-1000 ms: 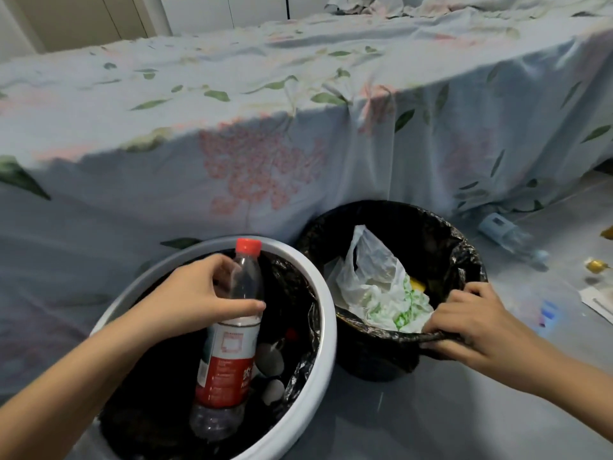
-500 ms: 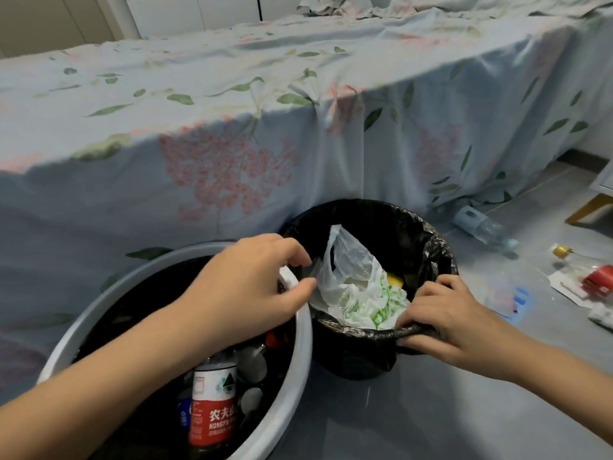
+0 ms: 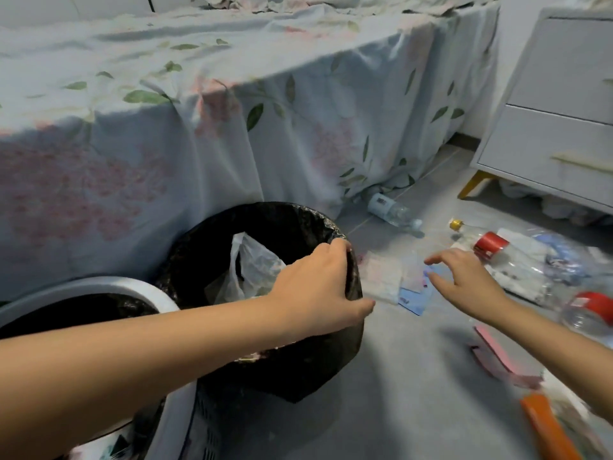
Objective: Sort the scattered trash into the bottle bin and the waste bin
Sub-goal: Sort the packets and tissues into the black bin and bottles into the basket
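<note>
At about five o'clock on the floor, an orange wrapper (image 3: 549, 429) and a pink card scrap (image 3: 497, 358) are lying nearest the person; both look thin, light and limp, so a fingertip pinch at an edge would probably lift them. At seven o'clock the white-rimmed bottle bin (image 3: 99, 287) is standing, touching the black-lined waste bin (image 3: 298, 370) just beyond it.

The left hand (image 3: 318, 287) is gripping the waste bin's rim at its three o'clock side, fingers curled over the liner and thumb outside. A crumpled white plastic bag (image 3: 248, 270) is sitting inside.

The right hand (image 3: 464, 283) is hovering at two o'clock, fingers spread and slightly bent, holding nothing, just beside a flat clear wrapper (image 3: 388, 277) and a blue packet (image 3: 416, 298) on the floor. These seem flimsy and slick; pressed flat to the floor, they would likely need a nail under a corner or a scrunch into the palm.

Further out, at two to three o'clock, red-labelled plastic bottles (image 3: 491, 244) and clear bags (image 3: 530, 270) are lying mixed. The bottles look empty, light and apt to roll, best taken round the waist. A clear bottle (image 3: 391, 210) is lying by the bedsheet (image 3: 166, 144) hem at one o'clock.
</note>
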The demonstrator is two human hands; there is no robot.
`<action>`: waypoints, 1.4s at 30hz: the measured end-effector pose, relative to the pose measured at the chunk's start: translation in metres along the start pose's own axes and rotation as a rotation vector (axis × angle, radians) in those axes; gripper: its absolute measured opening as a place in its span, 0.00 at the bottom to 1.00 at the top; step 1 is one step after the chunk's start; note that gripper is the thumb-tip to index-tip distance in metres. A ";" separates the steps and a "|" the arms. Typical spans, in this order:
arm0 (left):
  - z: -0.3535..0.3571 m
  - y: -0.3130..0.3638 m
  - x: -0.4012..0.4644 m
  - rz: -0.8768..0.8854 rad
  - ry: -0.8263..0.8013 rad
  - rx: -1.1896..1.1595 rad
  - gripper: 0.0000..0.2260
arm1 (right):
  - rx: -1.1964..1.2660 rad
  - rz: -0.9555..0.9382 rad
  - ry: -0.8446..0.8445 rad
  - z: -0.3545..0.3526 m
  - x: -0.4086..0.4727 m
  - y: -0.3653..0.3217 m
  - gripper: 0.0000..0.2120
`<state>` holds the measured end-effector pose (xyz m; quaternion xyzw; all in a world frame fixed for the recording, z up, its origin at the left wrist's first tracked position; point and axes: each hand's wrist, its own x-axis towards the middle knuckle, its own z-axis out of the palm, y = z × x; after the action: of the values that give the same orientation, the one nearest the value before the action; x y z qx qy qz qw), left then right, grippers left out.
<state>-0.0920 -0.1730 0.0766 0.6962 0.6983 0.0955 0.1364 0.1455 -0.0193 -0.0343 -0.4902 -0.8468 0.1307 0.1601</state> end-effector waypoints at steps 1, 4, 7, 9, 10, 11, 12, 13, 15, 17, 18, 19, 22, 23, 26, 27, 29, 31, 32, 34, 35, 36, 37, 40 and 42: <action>0.001 0.000 0.007 -0.002 0.012 0.009 0.29 | -0.046 0.065 -0.035 0.003 0.000 0.018 0.12; 0.000 -0.005 0.028 0.061 0.057 0.093 0.24 | -0.242 0.272 -0.098 0.000 -0.009 0.058 0.17; 0.001 -0.017 0.045 0.242 0.088 0.198 0.22 | -0.383 0.479 -0.065 -0.008 -0.020 0.091 0.22; 0.003 -0.023 0.051 0.315 0.090 0.231 0.21 | -0.400 0.634 -0.020 -0.013 -0.029 0.113 0.26; 0.005 -0.024 0.053 0.335 0.092 0.246 0.20 | -0.401 0.730 -0.019 -0.014 -0.034 0.122 0.29; 0.006 -0.025 0.055 0.356 0.101 0.260 0.19 | -0.396 0.803 -0.022 -0.013 -0.039 0.132 0.31; 0.007 -0.025 0.056 0.373 0.108 0.271 0.18 | -0.380 0.866 -0.012 -0.013 -0.044 0.139 0.32; 0.008 -0.025 0.058 0.386 0.110 0.279 0.18 | -0.348 0.919 0.013 -0.011 -0.049 0.146 0.32; 0.010 -0.026 0.060 0.404 0.098 0.272 0.18 | -0.224 1.002 0.067 -0.010 -0.059 0.155 0.31; 0.011 -0.027 0.061 0.411 0.062 0.239 0.19 | -0.089 1.059 0.097 -0.008 -0.066 0.160 0.33; 0.012 -0.028 0.061 0.411 0.042 0.225 0.19 | -0.042 1.085 0.113 -0.004 -0.071 0.169 0.35; 0.013 -0.027 0.061 0.410 0.032 0.217 0.19 | -0.022 1.101 0.132 0.008 -0.076 0.196 0.37; 0.015 -0.027 0.062 0.402 0.034 0.199 0.19 | -0.039 1.024 0.169 0.048 -0.092 0.303 0.41; 0.015 -0.027 0.062 0.402 0.040 0.192 0.19 | -0.023 0.987 0.203 0.055 -0.094 0.320 0.40; 0.017 -0.029 0.061 0.408 0.053 0.181 0.18 | 0.036 1.016 0.199 0.029 -0.086 0.243 0.38; 0.017 -0.028 0.061 0.404 0.056 0.178 0.18 | 0.029 1.040 0.181 0.015 -0.080 0.201 0.35; 0.017 -0.028 0.061 0.397 0.051 0.174 0.19 | 0.029 1.060 0.199 0.004 -0.069 0.161 0.29; 0.016 -0.028 0.061 0.401 0.046 0.171 0.19 | 0.020 1.029 0.242 0.009 -0.064 0.158 0.27; 0.016 -0.028 0.061 0.402 0.042 0.166 0.19 | 0.027 1.010 0.278 0.013 -0.062 0.156 0.27; 0.015 -0.027 0.061 0.392 0.031 0.152 0.19 | 0.026 0.968 0.347 0.017 -0.054 0.148 0.25; 0.014 -0.025 0.061 0.387 0.033 0.150 0.19 | 0.016 0.945 0.381 0.018 -0.050 0.143 0.26; 0.014 -0.025 0.060 0.384 0.039 0.151 0.19 | 0.015 0.916 0.416 0.019 -0.046 0.137 0.26; 0.014 -0.024 0.060 0.377 0.041 0.154 0.20 | 0.025 0.865 0.454 0.018 -0.042 0.129 0.27; 0.013 -0.023 0.060 0.348 0.019 0.172 0.22 | 0.076 0.619 0.537 0.011 -0.029 0.098 0.25; 0.011 -0.021 0.059 0.320 -0.003 0.150 0.20 | 0.123 0.464 0.532 0.001 -0.020 0.073 0.24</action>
<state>-0.1082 -0.1151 0.0561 0.8067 0.5837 0.0623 0.0682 0.2120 -0.0016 -0.0661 -0.6757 -0.6322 0.0819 0.3702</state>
